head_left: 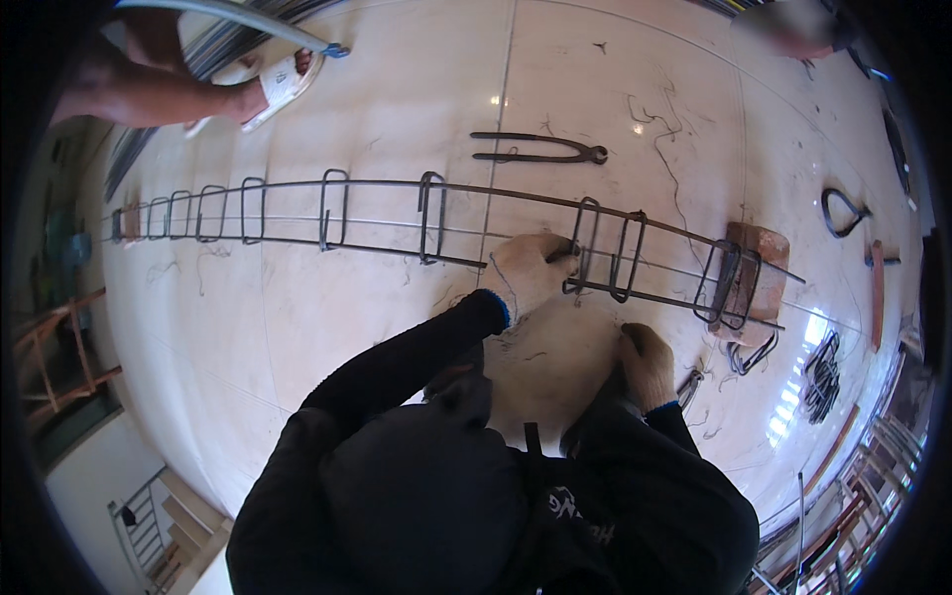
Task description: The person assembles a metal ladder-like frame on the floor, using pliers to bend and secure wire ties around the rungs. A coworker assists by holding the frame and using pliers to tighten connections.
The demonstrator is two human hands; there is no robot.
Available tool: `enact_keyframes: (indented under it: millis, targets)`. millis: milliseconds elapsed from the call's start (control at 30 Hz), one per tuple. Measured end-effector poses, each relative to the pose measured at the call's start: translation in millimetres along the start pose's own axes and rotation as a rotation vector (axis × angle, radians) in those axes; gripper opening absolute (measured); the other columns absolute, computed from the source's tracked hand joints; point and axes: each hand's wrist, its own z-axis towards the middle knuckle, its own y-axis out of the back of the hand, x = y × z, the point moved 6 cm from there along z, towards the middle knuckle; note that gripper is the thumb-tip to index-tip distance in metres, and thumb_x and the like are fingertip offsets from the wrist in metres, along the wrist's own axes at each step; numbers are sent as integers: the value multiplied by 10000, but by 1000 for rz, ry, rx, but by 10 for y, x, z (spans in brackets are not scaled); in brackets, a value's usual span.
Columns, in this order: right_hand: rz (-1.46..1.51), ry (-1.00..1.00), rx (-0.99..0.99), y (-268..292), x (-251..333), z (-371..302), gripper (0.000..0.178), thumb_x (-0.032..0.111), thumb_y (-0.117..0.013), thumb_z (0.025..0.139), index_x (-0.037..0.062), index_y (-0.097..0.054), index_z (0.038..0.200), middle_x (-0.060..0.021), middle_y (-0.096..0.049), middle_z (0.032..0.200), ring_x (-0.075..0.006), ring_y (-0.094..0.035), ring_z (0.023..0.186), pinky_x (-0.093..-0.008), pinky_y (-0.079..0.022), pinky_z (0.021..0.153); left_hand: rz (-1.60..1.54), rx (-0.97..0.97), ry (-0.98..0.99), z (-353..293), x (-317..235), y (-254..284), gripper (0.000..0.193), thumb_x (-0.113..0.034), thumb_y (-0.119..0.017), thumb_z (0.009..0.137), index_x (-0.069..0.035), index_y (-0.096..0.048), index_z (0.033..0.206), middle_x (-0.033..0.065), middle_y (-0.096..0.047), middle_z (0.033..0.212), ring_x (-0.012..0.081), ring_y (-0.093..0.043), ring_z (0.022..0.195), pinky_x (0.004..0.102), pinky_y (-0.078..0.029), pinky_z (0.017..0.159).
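Note:
A long, narrow rebar cage (382, 183) runs across the floor in front of me, its thin bars passing through several bent rectangular stirrups (433, 218). My left hand (526, 273), in a pale work glove with a blue cuff edge, is closed around the near bar, its fingers against a stirrup (583, 248). My right hand (647, 367), gloved the same way, is curled nearer to me beside my knee; whatever it may hold is hidden. Steel pincers (543, 149) lie beyond the cage, jaws to the right. A brick (759, 278) sits under the cage's right end.
Wire scraps (669, 159) are scattered over the tiled floor (397, 109). Loose stirrups (822, 377) lie in a pile at the right, with another bent piece (843, 213) farther back. A person's sandalled foot (283, 89) is at the upper left, near a bundle of rods (223, 45).

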Motion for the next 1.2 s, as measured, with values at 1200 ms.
enact_keyframes:
  millis: [1200]
  targets:
    - [452, -800, -560, 380, -1788, -1725, 223, 14, -641, 869, 23, -715, 1079, -88, -701, 793, -204, -703, 662, -382, -581, 654, 38, 20, 4, 42, 111, 209, 384, -334, -725, 1010, -11, -797, 1203, 198, -825, 1066, 348, -800, 996, 429, -610, 919]
